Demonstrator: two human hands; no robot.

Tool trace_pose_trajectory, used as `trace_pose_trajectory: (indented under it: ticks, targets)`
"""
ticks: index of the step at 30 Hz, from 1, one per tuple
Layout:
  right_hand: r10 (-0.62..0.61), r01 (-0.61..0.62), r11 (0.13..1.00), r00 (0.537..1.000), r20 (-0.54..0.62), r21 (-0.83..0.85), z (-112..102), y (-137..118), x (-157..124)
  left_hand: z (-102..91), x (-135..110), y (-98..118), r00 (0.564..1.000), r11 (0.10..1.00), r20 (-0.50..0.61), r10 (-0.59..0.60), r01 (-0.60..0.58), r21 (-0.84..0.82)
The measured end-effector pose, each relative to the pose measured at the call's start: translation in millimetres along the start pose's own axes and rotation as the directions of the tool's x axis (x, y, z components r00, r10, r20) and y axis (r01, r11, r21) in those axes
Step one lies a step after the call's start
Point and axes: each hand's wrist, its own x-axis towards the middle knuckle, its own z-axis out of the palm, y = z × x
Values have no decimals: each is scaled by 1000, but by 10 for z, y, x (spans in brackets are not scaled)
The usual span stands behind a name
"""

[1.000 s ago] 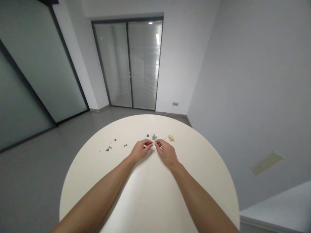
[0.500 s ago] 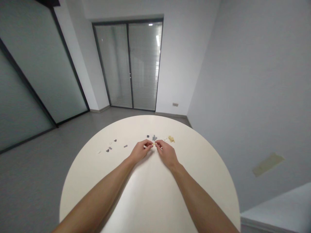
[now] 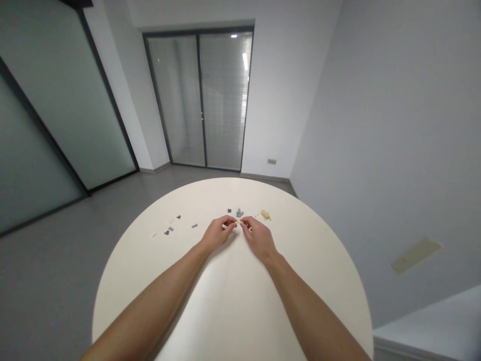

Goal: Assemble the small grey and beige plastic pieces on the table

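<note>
The left hand (image 3: 218, 232) and the right hand (image 3: 259, 234) are drawn close together, the thumb and fingers of each pinched on one small yellow piece (image 3: 238, 222) between them, above the middle of the far half of a round white counter (image 3: 233, 301). Both forearms, two in number, reach in from the near edge.

Just beyond the fingertips lies one cluster of grey pieces (image 3: 239, 213), too small and overlapped to count, with one dark piece (image 3: 229, 210) just to its left. To the right come one white piece (image 3: 256, 215) and one heap of yellow pieces (image 3: 265, 215), its number also unclear.

Left of the hands, six loose pieces are spread out: one flat grey bar (image 3: 194, 225), one smaller grey piece (image 3: 171, 229), two dark pieces (image 3: 167, 232), and two pale pieces (image 3: 154, 234). Any lettering on them is too small to read.

Past the counter stands one glass door (image 3: 221, 110) with two panels; one small wall plate (image 3: 272, 161) sits to its right.
</note>
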Motion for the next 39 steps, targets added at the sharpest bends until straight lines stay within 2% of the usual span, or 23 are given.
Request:
trace_pose_trajectory:
  ticks: [29,39]
  targets:
    - [33,-32,999,999,44,-30,4,66,19,3,4,14,1000,999,-14,13,-13,49]
    - [54,-51,998,996,70,-48,-24,17,19,0,3,59,1000,998,-16,22,-21,53]
